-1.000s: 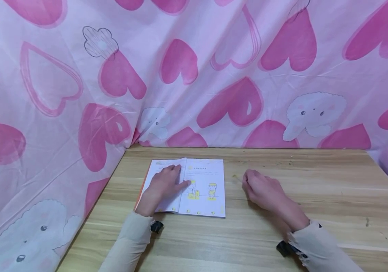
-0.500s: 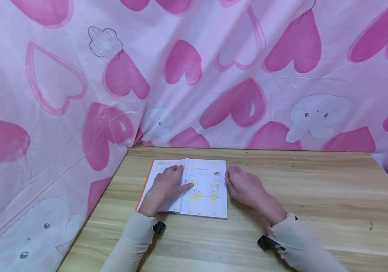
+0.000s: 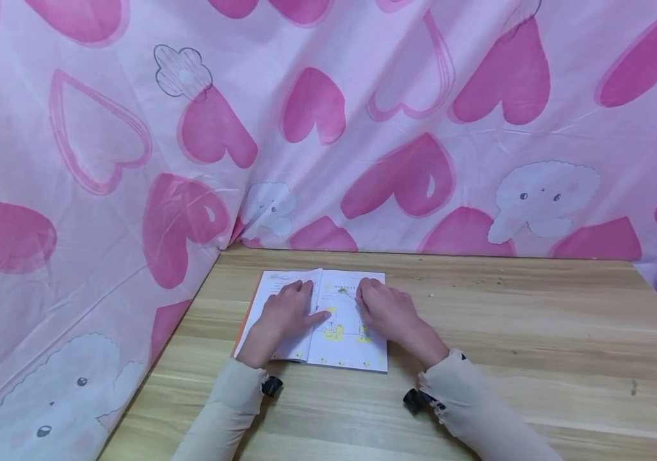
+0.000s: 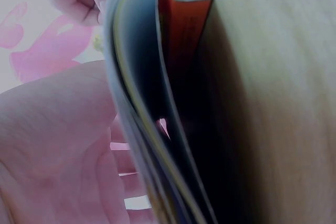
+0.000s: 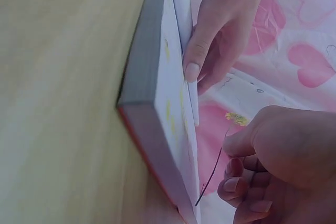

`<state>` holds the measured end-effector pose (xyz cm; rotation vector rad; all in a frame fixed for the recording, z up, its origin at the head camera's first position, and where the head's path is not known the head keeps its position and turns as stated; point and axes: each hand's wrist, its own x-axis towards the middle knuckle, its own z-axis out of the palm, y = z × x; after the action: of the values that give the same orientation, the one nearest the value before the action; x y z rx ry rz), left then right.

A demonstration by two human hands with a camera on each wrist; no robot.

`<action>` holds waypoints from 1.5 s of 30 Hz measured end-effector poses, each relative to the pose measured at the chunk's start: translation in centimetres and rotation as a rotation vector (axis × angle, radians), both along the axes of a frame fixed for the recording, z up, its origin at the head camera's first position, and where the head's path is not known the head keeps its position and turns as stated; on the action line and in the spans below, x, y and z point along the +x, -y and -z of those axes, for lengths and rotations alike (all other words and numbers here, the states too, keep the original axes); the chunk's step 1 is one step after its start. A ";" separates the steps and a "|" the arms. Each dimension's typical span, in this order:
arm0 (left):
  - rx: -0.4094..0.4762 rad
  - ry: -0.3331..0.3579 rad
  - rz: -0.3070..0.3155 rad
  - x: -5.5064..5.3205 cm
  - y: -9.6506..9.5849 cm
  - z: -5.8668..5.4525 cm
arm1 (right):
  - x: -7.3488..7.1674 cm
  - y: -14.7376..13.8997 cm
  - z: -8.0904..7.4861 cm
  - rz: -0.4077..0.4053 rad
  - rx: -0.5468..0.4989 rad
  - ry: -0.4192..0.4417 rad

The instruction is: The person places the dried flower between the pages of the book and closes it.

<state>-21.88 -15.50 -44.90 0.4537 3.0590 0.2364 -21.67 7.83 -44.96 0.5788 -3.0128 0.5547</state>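
Observation:
An open book [image 3: 347, 351] with an orange cover lies on the wooden table, yellow drawings printed on its right page. My left hand [image 3: 285, 315] rests on the left page, fingers spread and thumb reaching over the fold. Between thumb and fingertips my right hand [image 3: 387, 311] pinches a small yellow flower [image 5: 237, 118] by its thin dark stem. Over the upper part of the right page, the flower head [image 3: 342, 291] shows just left of those fingers. In the left wrist view the book's pages [image 4: 123, 40] bow up beside the left palm [image 4: 58, 145].
A pink heart-print cloth [image 3: 311, 186] hangs behind the table and along its left side. Bare wooden tabletop [image 3: 524, 333] stretches to the right of the book. A tiny yellowish speck [image 3: 431, 295] lies on the wood there.
My right hand has moved left with the flower, from the bare table to over the right page. The left hand has stayed on the left page.

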 end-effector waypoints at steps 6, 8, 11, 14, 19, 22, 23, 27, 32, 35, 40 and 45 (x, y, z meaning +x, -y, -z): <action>-0.005 0.021 -0.011 0.1 -0.2 0.0 | -0.6 0.9 0.1 0.004 -0.006 0.058; -0.008 0.026 -0.015 0.1 -0.3 -0.1 | -0.8 1.0 0.3 0.003 -0.004 0.065; -0.015 0.029 -0.016 0.1 -0.4 -0.1 | -0.9 0.8 0.8 0.006 -0.016 0.064; -0.019 0.035 -0.016 0.1 -0.5 -0.2 | -1.1 0.3 1.1 0.019 -0.040 0.063; -0.015 0.050 -0.020 0.1 -0.6 -0.2 | -1.5 -1.3 1.2 0.055 -0.076 0.066; -0.016 0.065 -0.028 0.2 -0.6 -0.3 | -1.9 -2.7 1.3 0.068 -0.088 0.061; -0.015 0.069 -0.031 0.2 -0.5 -0.3 | -2.0 -3.2 1.4 0.070 -0.093 0.060; -0.009 0.083 -0.037 0.2 -0.4 -0.3 | -2.2 -5.2 1.6 0.059 -0.111 0.069; 0.001 0.085 -0.032 0.1 -0.2 -0.1 | -2.5 -7.0 2.1 0.037 -0.146 0.102; 0.025 0.076 -0.025 0.2 -0.1 -0.1 | -2.6 -7.4 2.2 0.027 -0.154 0.107; 0.088 0.044 -0.027 0.3 0.4 -0.2 | -2.5 -7.3 2.2 -0.004 -0.165 0.080; 0.087 0.041 -0.030 0.3 0.7 -0.3 | -2.6 -7.1 2.1 -0.031 -0.184 0.062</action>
<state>-21.57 -16.23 -44.63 0.4019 3.0259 0.3766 -24.22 14.96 -47.10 0.6087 -2.9688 0.8550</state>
